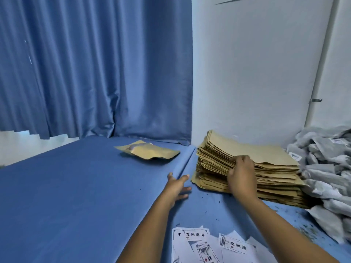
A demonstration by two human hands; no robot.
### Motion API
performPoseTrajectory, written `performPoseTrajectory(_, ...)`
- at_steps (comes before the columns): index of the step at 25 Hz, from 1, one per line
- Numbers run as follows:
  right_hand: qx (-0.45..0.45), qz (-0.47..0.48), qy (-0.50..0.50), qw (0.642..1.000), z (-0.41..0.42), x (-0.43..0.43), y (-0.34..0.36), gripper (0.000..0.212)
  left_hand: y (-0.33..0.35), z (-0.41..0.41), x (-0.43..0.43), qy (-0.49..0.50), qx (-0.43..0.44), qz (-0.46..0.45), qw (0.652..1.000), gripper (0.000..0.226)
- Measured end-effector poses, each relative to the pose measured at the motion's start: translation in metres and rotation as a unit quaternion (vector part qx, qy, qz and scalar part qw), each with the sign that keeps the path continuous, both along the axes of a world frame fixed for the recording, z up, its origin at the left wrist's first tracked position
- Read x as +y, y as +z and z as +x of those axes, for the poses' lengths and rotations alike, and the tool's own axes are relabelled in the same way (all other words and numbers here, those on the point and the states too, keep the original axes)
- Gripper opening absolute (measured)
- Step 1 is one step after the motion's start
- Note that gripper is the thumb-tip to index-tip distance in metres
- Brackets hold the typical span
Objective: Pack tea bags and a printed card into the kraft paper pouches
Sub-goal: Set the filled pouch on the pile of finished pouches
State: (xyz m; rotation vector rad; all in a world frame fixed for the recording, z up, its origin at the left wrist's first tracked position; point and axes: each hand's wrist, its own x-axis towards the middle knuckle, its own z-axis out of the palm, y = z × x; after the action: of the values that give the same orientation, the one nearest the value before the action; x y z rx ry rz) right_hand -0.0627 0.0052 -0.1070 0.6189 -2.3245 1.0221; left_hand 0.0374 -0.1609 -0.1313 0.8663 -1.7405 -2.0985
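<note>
A tall stack of flat kraft paper pouches [266,154] lies at the right by the wall. My right hand [242,173] grips the stack's near edge, fingers curled over the top pouches. With fingers spread, my left hand [177,186] hovers low over the blue surface just left of the stack and holds nothing. One filled kraft pouch [150,151] lies alone farther back. White printed cards [205,245] are scattered at the bottom middle. A heap of grey-white tea bags [326,177] fills the far right.
The work surface is a blue sheet [66,186] with a seam running toward the stack and dark tea crumbs near the cards. A blue curtain [95,69] hangs behind, a white wall [256,73] at the right.
</note>
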Motion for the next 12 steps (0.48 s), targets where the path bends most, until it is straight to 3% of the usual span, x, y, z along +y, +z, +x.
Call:
performPoseTrajectory(5, -0.093, 0.204, -0.018, 0.974, -0.025, -0.006, -0.005, 0.076, 0.002, -0.017, 0.014, -0.024, 0.027, -0.065, 0.997, 0.069)
performPoseTrajectory(7, -0.121, 0.265, -0.016, 0.956, -0.032, -0.009, -0.010, 0.079, 0.013, -0.021, 0.022, -0.018, 0.025, -0.150, 0.988, 0.067)
performPoseTrajectory(8, -0.111, 0.284, -0.022, 0.952, -0.032, -0.009, -0.013, 0.076, 0.018, -0.021, 0.026, -0.009, 0.012, -0.233, 0.972, 0.067)
performPoseTrajectory(10, -0.046, 0.298, -0.041, 0.953, -0.031, -0.007, -0.019, 0.067, 0.024, -0.021, 0.035, 0.005, -0.001, -0.424, 0.906, 0.065)
performPoseTrajectory(12, -0.016, 0.274, -0.051, 0.960, -0.032, -0.004, -0.021, 0.062, 0.028, -0.023, 0.046, -0.012, 0.019, -0.528, 0.849, 0.064)
